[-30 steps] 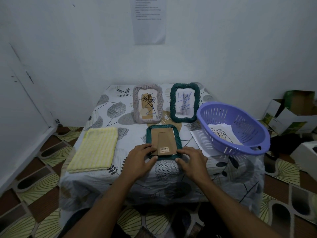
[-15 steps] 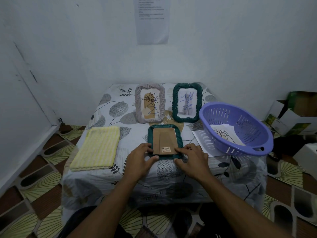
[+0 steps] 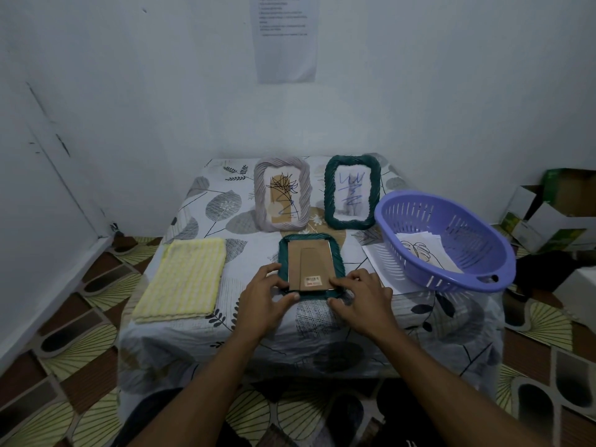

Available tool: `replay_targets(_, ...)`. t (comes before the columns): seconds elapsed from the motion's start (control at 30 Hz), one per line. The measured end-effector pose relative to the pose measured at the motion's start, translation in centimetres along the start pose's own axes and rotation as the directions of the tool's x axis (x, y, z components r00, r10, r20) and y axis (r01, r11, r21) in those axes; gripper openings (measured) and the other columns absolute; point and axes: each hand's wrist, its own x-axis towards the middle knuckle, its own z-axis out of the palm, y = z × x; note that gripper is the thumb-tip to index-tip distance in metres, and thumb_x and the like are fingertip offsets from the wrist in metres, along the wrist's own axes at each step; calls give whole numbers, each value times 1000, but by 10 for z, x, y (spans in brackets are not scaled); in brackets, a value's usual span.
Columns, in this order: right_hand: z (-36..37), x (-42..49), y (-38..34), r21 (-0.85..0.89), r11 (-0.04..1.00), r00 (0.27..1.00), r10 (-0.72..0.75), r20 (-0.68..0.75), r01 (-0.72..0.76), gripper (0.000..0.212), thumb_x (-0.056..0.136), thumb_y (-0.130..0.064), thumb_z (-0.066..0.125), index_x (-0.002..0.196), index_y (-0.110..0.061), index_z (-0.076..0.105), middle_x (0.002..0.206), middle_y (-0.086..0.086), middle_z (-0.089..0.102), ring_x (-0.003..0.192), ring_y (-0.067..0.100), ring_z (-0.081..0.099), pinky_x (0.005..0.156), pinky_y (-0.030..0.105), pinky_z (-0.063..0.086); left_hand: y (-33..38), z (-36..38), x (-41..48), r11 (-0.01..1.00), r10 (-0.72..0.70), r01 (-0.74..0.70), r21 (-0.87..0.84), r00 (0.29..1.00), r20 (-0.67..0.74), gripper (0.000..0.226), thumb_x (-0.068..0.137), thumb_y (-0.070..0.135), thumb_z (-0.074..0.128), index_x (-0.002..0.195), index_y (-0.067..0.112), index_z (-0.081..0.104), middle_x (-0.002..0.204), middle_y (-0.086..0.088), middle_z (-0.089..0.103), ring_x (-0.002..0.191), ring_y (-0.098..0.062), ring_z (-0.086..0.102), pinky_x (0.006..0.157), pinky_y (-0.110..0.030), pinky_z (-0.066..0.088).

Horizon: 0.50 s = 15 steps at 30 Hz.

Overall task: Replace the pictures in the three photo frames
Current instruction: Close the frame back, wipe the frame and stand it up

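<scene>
Looking down at a small table under a leaf-print cloth (image 3: 322, 333), pushed against a pale wall. A printed notice (image 3: 285, 37) is stuck at top centre. Patterned fan-tile floor (image 3: 80, 350) runs along the lower left and lower right. Open boxes (image 3: 554, 214) sit at the right edge.

On the cloth:
- a folded yellow towel (image 3: 183, 282), left of centre
- a purple basket (image 3: 451, 227), right of centre, with drawn sheets (image 3: 419, 250) in it and a white sheet (image 3: 375, 259) poking out from under it
- a lilac frame (image 3: 259, 195) and a standing green frame (image 3: 329, 195), upright side by side at the table's back; each shows a scribbled drawing

Against half a second ago, little differs: the flat frame lies in the same spot and both hands sit at its near end. Against a second ago, my right fingertips have crept from the rim's corner onto the backing's edge.

The flat frame (image 3: 339, 256) lies face down at centre, just below the two standing ones. It has a dark green twisted rim and a brown backing (image 3: 309, 262) with a stand flap. A small label (image 3: 313, 279) sits near the bottom edge.

My left hand (image 3: 267, 291) grips the lower left rim, fingers curled over it and thumb along the near edge. My right hand (image 3: 361, 298) pinches the lower right corner, bent fingertips on the backing and thumb at the rim.
</scene>
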Motion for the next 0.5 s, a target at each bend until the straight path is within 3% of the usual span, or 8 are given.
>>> replay_targets(0.5, 0, -2, 2, 34, 999, 1000, 1, 2, -1, 49, 80, -50, 65, 127, -42, 56, 120, -9, 47, 117, 13, 38, 82, 32, 22, -2, -3, 3, 998, -3, 4, -58, 1000, 20, 25, 71, 32, 82, 84, 20, 64, 126, 3, 54, 107, -12, 55, 88, -24, 43)
